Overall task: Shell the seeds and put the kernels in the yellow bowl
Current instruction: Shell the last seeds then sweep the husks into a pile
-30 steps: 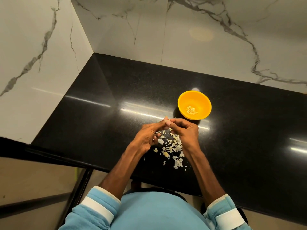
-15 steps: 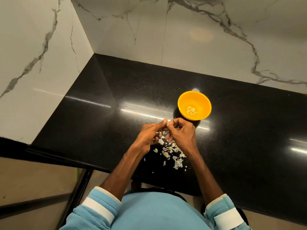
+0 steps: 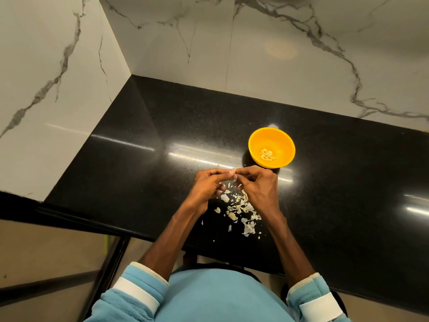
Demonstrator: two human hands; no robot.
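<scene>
Hands meet just above the black bench (image 3: 162, 147), not far from its front edge. Our left hand (image 3: 207, 185) and our right hand (image 3: 261, 190) both have their fingers curled inward, and the tips of thumbs and forefingers touch, pinching a small pale seed (image 3: 233, 173) between them. The seed is too small for us to tell how much of its shell is on it. The yellow bowl (image 3: 284, 140) stands upright on the bench just beyond our right hand, toward the back edge and apart from our fingers, and a small heap of pale kernels (image 3: 268, 154) lies on its bottom. Under and behind our hands, between them and the front edge, shell scraps (image 3: 240, 209) are strewn loosely over the dark surface; the thickest patch lies beside our right wrist, and a few stray flakes lie nearer the front edge. White marble walls (image 3: 69, 66) with grey veins rise from the back edge and the left edge of the bench and join at its back left corner. At the bottom of our view we see our light blue sleeves (image 3: 137, 296), each with a white band at the cuff, pushed up our forearms.
</scene>
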